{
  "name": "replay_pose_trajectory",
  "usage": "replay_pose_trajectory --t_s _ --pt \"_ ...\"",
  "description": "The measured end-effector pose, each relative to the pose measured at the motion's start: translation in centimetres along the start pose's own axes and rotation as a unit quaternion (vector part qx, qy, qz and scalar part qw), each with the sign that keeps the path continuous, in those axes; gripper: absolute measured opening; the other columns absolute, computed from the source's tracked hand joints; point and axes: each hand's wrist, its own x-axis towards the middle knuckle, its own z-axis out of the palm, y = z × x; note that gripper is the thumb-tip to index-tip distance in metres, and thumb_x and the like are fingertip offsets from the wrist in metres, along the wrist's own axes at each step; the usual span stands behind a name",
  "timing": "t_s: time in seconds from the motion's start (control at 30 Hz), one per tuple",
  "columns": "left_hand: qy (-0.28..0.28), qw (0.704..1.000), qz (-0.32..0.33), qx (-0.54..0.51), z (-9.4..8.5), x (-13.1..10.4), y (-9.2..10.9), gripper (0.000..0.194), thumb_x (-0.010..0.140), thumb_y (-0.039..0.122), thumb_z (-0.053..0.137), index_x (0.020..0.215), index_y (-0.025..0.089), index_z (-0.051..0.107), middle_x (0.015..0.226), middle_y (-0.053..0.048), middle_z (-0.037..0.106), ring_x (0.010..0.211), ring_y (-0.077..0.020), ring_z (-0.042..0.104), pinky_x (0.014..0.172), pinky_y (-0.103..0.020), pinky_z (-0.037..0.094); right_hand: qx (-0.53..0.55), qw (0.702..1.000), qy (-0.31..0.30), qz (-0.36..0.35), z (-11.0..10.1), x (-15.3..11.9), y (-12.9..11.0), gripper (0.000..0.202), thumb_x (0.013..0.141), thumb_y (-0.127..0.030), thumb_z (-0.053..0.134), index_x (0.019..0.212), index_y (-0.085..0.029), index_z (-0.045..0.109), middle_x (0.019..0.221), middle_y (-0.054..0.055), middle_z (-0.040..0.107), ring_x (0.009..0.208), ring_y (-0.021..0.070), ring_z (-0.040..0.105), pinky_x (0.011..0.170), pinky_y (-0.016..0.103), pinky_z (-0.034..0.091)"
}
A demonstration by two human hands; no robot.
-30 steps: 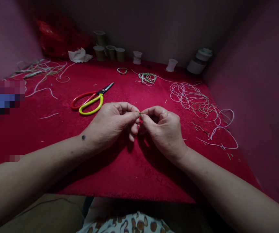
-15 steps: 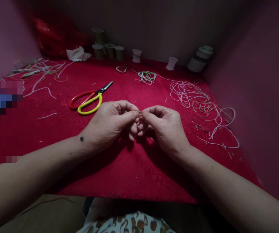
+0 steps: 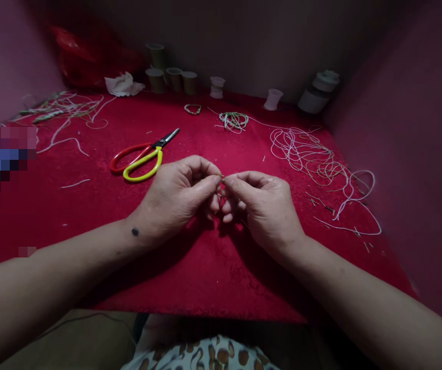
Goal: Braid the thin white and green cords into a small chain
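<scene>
Over the middle of the red cloth, my left hand (image 3: 184,192) and my right hand (image 3: 265,208) meet fingertip to fingertip. Each pinches a thin greenish cord (image 3: 223,179) between thumb and forefinger. Only a short bit of the cord shows between the thumbs, and a strand hangs below among the curled fingers; the rest is hidden. Just beyond my left hand lie scissors (image 3: 143,156) with one red and one yellow handle, blades pointing away to the right. Past the hands rest a coiled green and white braided cord (image 3: 234,122) and a small braided bracelet (image 3: 192,109).
Loose white and brown cord (image 3: 301,151) sprawls at the right, with short clippings near it. Another cord tangle (image 3: 70,107) lies at the far left. Along the back stand several spools (image 3: 174,79), a white jar (image 3: 318,92), crumpled tissue (image 3: 124,85) and a red plastic bag (image 3: 85,56).
Both hands keep their pinch on the cord and have shifted only slightly. The right fingers below the pinch have moved a little, and the view has tilted a touch.
</scene>
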Motion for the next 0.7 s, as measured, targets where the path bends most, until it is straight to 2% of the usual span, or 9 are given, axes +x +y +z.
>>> replay_pose_trajectory --t_s 0.13,0.43,0.7 --pt "-0.004 1.0 0.007 0.001 0.2 -0.12 0.16 0.007 0.081 0.014 0.063 0.077 0.018 0.059 0.054 0.003 0.064 0.045 -0.0111 0.062 0.046 -0.019 0.052 -0.002 1.0 0.001 -0.016 -0.06 0.13 -0.02 0.014 0.081 -0.024 0.069 0.071 -0.017 0.062 0.058 -0.001 0.065 0.047 0.0091 0.059 0.046 0.019 0.051" --pt "-0.031 0.998 -0.02 -0.05 0.0 -0.1 0.04 0.012 0.08 0.02 0.069 0.083 0.018 0.057 0.057 0.002 0.066 0.047 -0.0147 0.065 0.047 -0.024 0.056 -0.017 0.999 -0.007 -0.036 -0.13 0.25 0.08 0.012 0.082 -0.022 0.066 0.071 -0.017 0.063 0.056 -0.002 0.064 0.045 0.0089 0.058 0.045 0.019 0.05" --pt "-0.033 0.998 -0.038 -0.038 -0.11 0.05 0.38 0.007 0.08 0.015 0.067 0.08 0.016 0.06 0.058 -0.001 0.069 0.047 -0.0173 0.068 0.048 -0.027 0.059 -0.035 0.998 -0.009 -0.049 -0.08 0.11 -0.12 0.016 0.084 -0.024 0.063 0.07 -0.016 0.064 0.054 -0.002 0.06 0.043 0.0087 0.055 0.04 0.019 0.044"
